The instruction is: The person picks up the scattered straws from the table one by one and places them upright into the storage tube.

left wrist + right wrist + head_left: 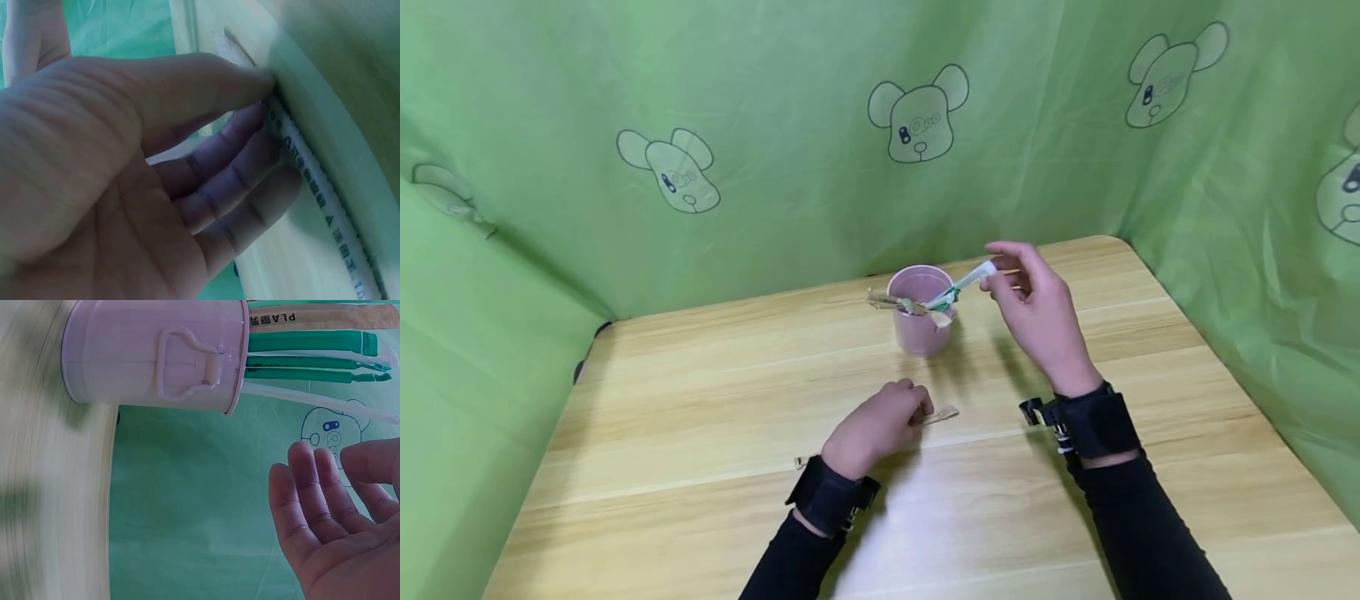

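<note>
A pink cup stands at the back middle of the wooden table and holds several wrapped straws, some in green wrappers. A white-wrapped straw leans out of the cup to the right. My right hand is raised beside the cup, with the straw's upper end between forefinger and thumb. In the right wrist view its fingers are straight and apart, clear of that straw. My left hand rests on the table nearer me, thumb and fingers pinching a paper-wrapped straw that lies flat.
Green cloth printed with bears walls in the table at the back and both sides. The cup has a small handle on its side. The table's front edge lies under my forearms.
</note>
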A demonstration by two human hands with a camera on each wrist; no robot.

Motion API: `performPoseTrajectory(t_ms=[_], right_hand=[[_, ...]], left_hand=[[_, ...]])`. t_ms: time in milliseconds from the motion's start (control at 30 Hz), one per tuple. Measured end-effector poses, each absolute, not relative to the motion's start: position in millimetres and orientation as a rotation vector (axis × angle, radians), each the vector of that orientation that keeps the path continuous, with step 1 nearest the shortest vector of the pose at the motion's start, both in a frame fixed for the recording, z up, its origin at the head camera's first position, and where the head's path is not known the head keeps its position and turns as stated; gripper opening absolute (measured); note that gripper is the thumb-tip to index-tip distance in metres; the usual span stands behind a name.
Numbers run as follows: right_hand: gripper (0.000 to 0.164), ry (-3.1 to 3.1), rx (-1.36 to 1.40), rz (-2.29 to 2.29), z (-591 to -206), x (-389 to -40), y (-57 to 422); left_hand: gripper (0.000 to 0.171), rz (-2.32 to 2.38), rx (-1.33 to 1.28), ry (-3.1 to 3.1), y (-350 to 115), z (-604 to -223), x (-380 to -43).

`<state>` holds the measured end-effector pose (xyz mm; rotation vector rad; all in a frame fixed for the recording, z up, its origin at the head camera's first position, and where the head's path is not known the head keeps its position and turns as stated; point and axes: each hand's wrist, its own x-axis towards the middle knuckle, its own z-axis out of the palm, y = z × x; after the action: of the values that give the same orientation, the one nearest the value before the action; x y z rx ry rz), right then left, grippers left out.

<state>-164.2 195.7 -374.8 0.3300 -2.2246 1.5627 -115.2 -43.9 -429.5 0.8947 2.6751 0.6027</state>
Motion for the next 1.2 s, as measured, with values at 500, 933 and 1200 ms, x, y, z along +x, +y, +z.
performPoseTrajectory(t_ms=[500, 933, 1200], right_hand=[[0.025, -2.305, 0.382, 1.459, -379.0, -165.6, 200.3], [0.016, -2.352, 0.415, 1.407, -380.2, -166.1, 200.9], [0.016, -2.361, 0.402, 1.395, -378.3, -165.9, 199.1]], left_hand=[[0.003, 0.632, 0.764, 2.667, -59.3, -417.9, -119.9], [0.021, 1.259, 0.924, 2.905, -88.1, -366.2, -122.1], [0.019, 2.051, 0.851, 3.072, -104.6, -349.3, -132.6]])
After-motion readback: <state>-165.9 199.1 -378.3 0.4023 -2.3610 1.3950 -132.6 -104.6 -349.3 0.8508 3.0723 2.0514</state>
